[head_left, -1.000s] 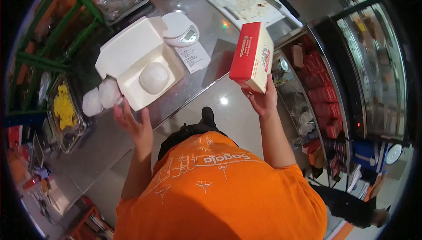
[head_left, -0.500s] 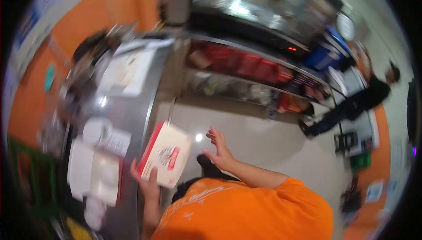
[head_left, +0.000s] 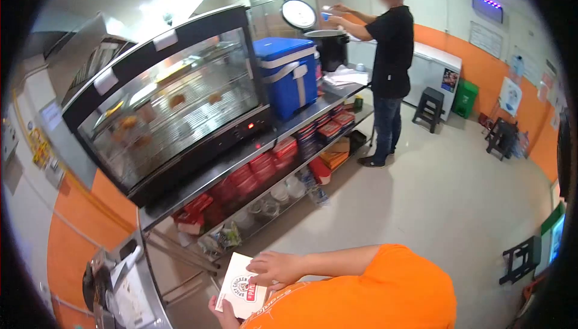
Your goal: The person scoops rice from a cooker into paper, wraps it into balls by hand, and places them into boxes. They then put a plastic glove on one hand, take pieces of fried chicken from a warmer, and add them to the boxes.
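A white and red printed carton box (head_left: 239,290) is held close to my chest at the bottom of the head view. My left hand (head_left: 220,313) grips its lower edge from below, only the fingers showing. My right hand (head_left: 275,267) rests on the box's upper right corner, fingers curled over it. My orange sleeve (head_left: 367,287) covers the rest of both arms.
A glass heated display cabinet (head_left: 162,106) stands on a steel counter (head_left: 241,160), shelves below stacked with red boxes (head_left: 259,169). A blue cooler (head_left: 288,75) sits beside it. A person in black (head_left: 388,58) works at the far counter. Stools (head_left: 430,107) stand on the open floor.
The view has swung up from the work table to the room. The box went from my right hand to my left hand, and now both hands hold it at my chest.
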Tool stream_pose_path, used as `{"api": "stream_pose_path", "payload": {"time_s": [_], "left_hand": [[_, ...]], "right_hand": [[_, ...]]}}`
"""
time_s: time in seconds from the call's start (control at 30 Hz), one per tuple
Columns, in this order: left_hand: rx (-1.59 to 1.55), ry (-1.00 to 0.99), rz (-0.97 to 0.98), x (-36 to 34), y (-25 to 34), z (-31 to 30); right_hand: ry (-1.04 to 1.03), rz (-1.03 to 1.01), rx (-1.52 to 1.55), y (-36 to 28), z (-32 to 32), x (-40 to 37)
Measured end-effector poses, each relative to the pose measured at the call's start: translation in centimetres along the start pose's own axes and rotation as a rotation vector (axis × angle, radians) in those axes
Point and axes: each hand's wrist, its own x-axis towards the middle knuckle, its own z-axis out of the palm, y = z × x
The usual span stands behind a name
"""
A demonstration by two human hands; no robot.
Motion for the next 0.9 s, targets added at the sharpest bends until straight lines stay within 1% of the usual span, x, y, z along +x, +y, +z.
{"api": "stream_pose_path", "payload": {"time_s": [0.07, 0.17, 0.2, 0.23, 0.33, 0.37, 0.47, 0.5, 0.53, 0.57, 0.6, 0.63, 0.67, 0.7, 0.73, 0.8, 0.83, 0.9], "left_hand": [[-0.019, -0.081, -0.072, 1.1, 1.5, 5.8], [-0.023, -0.27, -0.106, 2.5, 2.7, 11.2], [-0.042, -0.33, -0.122, 2.9, 2.8, 12.4], [-0.066, -0.388, -0.146, 3.3, 2.8, 13.5], [-0.186, -0.533, -0.228, 3.8, 2.5, 15.7], [-0.26, -0.577, -0.256, 4.1, 2.4, 16.0], [-0.669, -0.776, -0.368, 4.7, 2.2, 17.0], [-0.374, -0.628, -0.283, 4.5, 1.9, 18.0], [-0.307, -0.754, -0.155, 4.2, 3.2, 19.3], [-0.258, -0.741, -0.258, 4.8, 4.4, 20.9], [-0.135, -0.778, -0.264, 5.0, 4.7, 21.3], [-0.013, -0.82, -0.266, 5.2, 4.9, 21.7], [0.184, -0.908, -0.166, 5.7, 4.4, 21.8], [0.208, -0.977, -0.027, 6.0, 3.6, 22.6], [0.223, -1.034, 0.115, 6.2, 2.9, 23.4], [0.154, -0.967, 0.08, 5.3, 3.1, 24.8], [0.063, -0.886, -0.056, 5.0, 3.6, 25.3], [-0.12, -0.708, -0.336, 4.4, 4.5, 25.6]], "right_hand": [[0.027, 0.025, -0.124, 1.4, -3.3, -2.5], [0.07, 0.067, -0.249, 2.9, -4.4, -4.8], [0.084, 0.07, -0.283, 3.4, -4.8, -5.4], [0.154, 0.013, -0.29, 3.9, -5.4, -6.1], [0.167, -0.007, -0.239, 4.6, -6.8, -8.2], [0.28, 0.015, -0.205, 4.6, -7.4, -8.5], [0.04, 0.436, 0.089, 4.9, -12.5, -9.8], [-0.012, 0.577, 0.255, 5.1, -15.2, -9.9], [-0.061, 0.718, 0.423, 5.3, -17.8, -9.9], [-0.036, 0.7, 0.37, 5.9, -20.0, -9.8], [-0.009, 0.679, 0.317, 6.3, -21.3, -9.8], [0.054, 0.689, -0.008, 6.2, -21.2, -9.8], [0.118, 0.686, -0.338, 6.3, -21.2, -9.7], [0.184, 0.672, -0.672, 6.4, -21.1, -9.5], [0.256, 0.608, -0.747, 6.4, -20.4, -9.7], [0.391, 0.464, -0.906, 6.4, -16.9, -10.8], [0.485, 0.46, -0.626, 6.0, -14.3, -11.5], [0.464, 0.467, -0.54, 3.3, -14.0, -10.6]]}}
